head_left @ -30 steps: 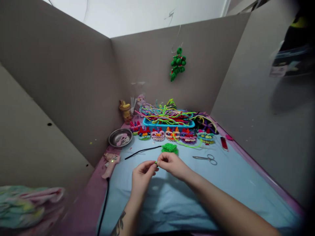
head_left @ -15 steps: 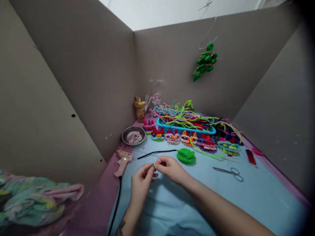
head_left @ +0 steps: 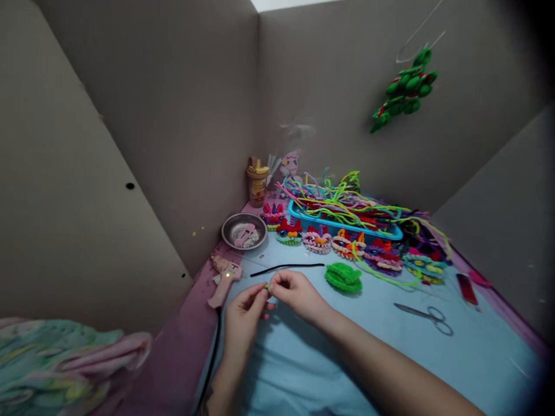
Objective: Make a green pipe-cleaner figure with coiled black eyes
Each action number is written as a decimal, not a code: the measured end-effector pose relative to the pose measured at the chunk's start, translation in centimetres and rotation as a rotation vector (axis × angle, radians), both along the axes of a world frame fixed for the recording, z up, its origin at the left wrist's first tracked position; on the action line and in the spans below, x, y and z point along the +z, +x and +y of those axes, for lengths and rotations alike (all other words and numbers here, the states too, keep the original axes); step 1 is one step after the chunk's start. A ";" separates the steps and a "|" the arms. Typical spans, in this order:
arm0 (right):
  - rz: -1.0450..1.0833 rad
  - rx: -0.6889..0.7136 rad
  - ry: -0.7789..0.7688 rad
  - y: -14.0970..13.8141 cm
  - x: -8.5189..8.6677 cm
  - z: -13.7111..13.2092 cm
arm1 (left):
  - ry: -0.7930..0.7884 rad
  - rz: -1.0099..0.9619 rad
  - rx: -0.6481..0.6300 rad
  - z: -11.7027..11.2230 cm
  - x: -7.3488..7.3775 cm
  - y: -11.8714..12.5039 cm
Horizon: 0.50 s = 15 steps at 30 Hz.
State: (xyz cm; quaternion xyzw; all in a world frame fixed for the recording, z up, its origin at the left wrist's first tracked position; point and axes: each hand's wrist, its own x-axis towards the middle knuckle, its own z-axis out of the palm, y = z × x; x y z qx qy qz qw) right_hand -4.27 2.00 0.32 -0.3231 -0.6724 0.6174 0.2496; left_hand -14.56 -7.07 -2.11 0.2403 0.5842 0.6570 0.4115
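Note:
Between the fingertips of both hands is a small bright green piece, mostly hidden; it looks like a bit of green pipe cleaner. My left hand pinches it from the left, thumb against index finger. From the right, my right hand pinches at the same spot, its fingertips touching or nearly touching the left ones. Just beyond the hands lies a straight black pipe cleaner. A fuzzy green rounded shape made of pipe cleaner rests to the right of it.
Left stand a pink glue gun with a black cord and a metal bowl holding small parts. Behind, several colourful pipe-cleaner faces line a blue tray heaped with pipe cleaners. Scissors lie right. A lidded cup stands in the corner.
The camera view has tilted downward and turned a little to the left. Both hands keep pinching the small green piece, with only slight finger movement.

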 end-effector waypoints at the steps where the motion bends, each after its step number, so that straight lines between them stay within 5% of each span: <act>1: -0.010 0.007 0.006 -0.2 0.1 -0.1 | 0.001 0.004 0.005 -0.1 0.0 -0.1; 11: 0.019 0.062 0.059 -2.7 -0.2 -0.3 | 0.061 -0.047 0.225 -0.9 0.3 -2.3; 15: -0.175 0.081 0.454 -5.0 -0.8 -0.9 | 0.138 -0.156 0.325 -1.8 1.6 -2.6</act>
